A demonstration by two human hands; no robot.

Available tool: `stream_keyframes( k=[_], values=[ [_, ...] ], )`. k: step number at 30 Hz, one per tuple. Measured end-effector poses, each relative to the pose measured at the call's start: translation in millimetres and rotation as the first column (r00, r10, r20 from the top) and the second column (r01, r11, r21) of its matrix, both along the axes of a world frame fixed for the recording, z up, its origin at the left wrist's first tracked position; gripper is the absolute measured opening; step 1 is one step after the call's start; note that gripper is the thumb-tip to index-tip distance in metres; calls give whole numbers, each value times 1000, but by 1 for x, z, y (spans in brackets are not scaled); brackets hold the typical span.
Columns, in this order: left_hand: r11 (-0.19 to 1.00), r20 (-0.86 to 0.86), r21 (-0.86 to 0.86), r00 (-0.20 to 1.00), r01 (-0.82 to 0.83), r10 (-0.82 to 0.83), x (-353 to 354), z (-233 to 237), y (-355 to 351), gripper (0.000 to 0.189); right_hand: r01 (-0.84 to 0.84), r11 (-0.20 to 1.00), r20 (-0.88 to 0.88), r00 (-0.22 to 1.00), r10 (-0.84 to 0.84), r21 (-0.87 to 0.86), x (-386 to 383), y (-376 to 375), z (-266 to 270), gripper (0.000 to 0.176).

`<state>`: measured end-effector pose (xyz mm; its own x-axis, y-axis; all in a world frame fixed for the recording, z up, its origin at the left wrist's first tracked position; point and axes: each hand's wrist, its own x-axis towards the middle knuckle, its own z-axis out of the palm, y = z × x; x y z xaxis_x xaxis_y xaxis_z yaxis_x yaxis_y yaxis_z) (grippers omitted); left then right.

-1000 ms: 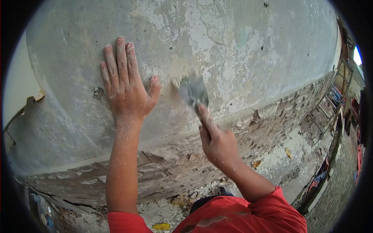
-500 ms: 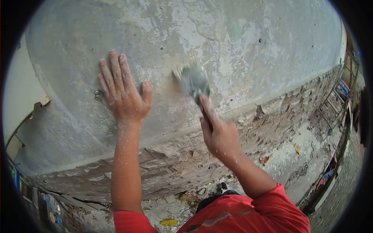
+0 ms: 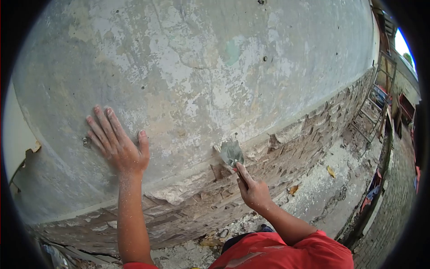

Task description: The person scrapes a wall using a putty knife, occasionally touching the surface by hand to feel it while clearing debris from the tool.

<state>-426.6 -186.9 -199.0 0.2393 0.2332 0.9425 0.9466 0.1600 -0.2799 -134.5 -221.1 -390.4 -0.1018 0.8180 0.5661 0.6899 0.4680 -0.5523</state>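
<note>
My left hand [image 3: 121, 145] lies flat against the grey wall [image 3: 67, 103], its fingers stretched upward and dusted white. A closed grip of my right hand [image 3: 255, 192] holds the handle of a putty knife [image 3: 231, 153], with the forefinger laid along it toward the blade. The broad blade points up and overlaps the lower edge of the smooth plaster in this view. Patches of flaking white paint [image 3: 170, 62] cover the wall above the knife. Below the plaster runs a band of rough, broken masonry [image 3: 197, 193].
A metal ladder [image 3: 371, 107] leans at the far right. Pale debris [image 3: 320, 186] and dry leaves [image 3: 293, 190] lie on the ground along the wall's foot. Brick paving [image 3: 394, 197] stretches along the right side. A cream panel with a chipped edge [image 3: 20, 130] stands at the left.
The putty knife in my right hand has moved down the wall to the plaster's lower edge. My view has shifted up and to the right; my left hand stays flat on the wall.
</note>
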Motion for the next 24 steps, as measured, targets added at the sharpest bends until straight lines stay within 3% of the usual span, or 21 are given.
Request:
stream_keyframes(
  k=[2,5,7,10,14,16,18,20,24],
  values=[
    [1000,14,3,1000,22,-22,13,0,7,79,-6,1000,69,998,5,13,12,3,14,62],
    [997,40,30,996,77,-78,43,2,19,82,21,982,-99,995,-2,189,32,36,76,60],
    [995,25,4,995,101,-101,69,3,29,85,53,973,-119,992,-27,223,46,51,129,59],
    [993,35,-35,993,117,-116,107,4,41,86,-7,971,-121,992,37,237,64,60,156,58],
    [995,45,-52,996,83,-81,150,-2,56,89,-7,989,-49,999,14,146,95,64,84,60],
    [995,55,-37,995,88,-86,169,-5,65,89,-14,985,-96,995,32,175,125,66,34,62],
    [996,53,-44,996,75,-73,192,-7,74,89,13,993,-84,996,-3,114,166,74,17,62],
    [996,59,-35,995,84,-82,218,-14,85,90,39,999,-65,997,-37,24,198,85,12,63],
    [968,-3,-18,969,248,-248,276,-20,111,92,27,969,-97,995,-3,246,241,130,100,62]
  ],
)
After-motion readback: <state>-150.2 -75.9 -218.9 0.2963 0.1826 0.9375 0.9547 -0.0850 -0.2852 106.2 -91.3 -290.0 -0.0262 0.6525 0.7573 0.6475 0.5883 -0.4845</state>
